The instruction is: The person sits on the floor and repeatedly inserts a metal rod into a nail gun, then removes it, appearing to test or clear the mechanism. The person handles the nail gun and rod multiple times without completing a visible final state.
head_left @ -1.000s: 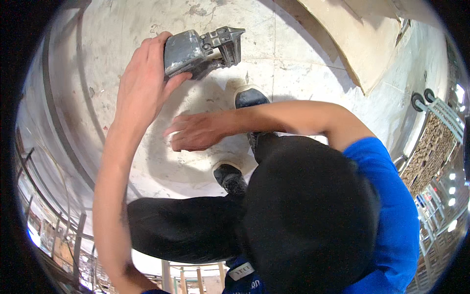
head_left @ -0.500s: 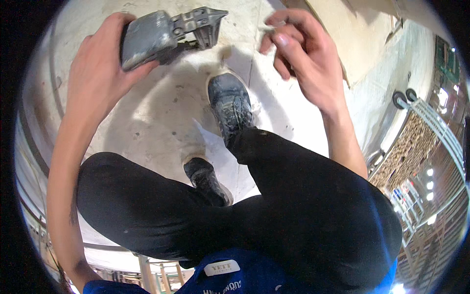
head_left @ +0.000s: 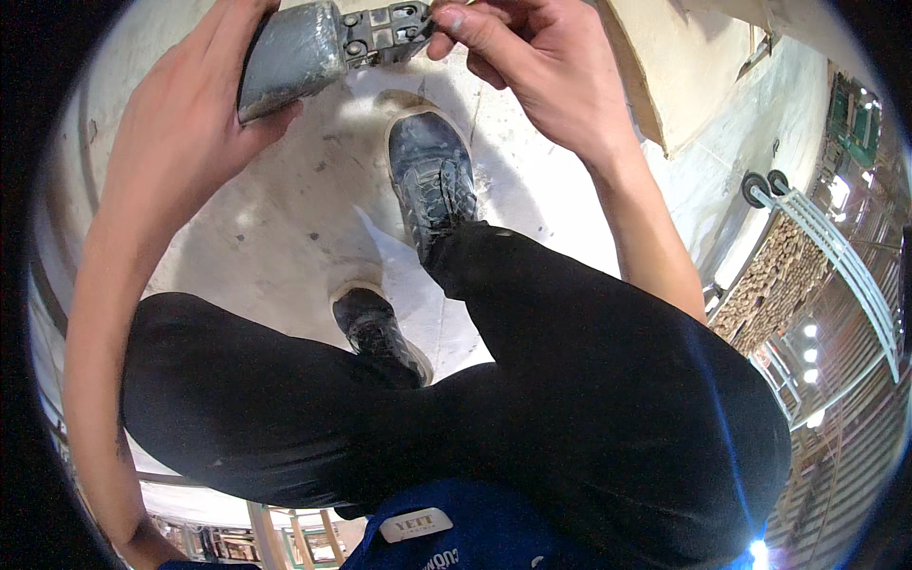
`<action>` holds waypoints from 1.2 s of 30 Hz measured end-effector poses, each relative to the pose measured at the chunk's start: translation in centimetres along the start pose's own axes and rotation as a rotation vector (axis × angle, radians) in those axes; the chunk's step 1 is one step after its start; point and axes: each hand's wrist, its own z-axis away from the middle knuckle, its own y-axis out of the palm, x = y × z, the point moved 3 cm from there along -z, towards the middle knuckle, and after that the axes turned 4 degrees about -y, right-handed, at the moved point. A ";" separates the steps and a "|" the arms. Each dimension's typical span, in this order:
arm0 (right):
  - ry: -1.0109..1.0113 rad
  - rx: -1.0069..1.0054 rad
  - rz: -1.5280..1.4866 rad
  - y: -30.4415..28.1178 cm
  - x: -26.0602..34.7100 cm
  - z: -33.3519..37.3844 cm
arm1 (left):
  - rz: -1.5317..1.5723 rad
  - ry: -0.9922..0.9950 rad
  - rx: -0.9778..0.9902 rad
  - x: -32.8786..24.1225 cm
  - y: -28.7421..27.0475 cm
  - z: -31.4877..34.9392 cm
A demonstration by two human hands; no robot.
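My left hand is wrapped round the worn grey body of a nail gun, its thumb along the lower side. The tool's dark metal nose points right, toward my right hand. The right thumb and fingers are pinched together at the tip of that nose and cover it. Whether a small piece sits between those fingertips is hidden. The tool's upper part runs out of the picture at the top.
Below the tool, my two dark shoes stand on the pale, stained floor. A light board lies to the right of my right hand. Farther right are a wheeled metal rack and a stack of wood pieces.
My right hand has moved left and up, from apart with bent fingers to the tip of the tool's nose. The tool and my left hand have risen slightly in the view.
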 end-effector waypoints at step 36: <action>-0.879 0.137 0.902 -0.2 0.7 -0.8 | -0.069 0.044 0.019 -3.8 -2.5 -0.4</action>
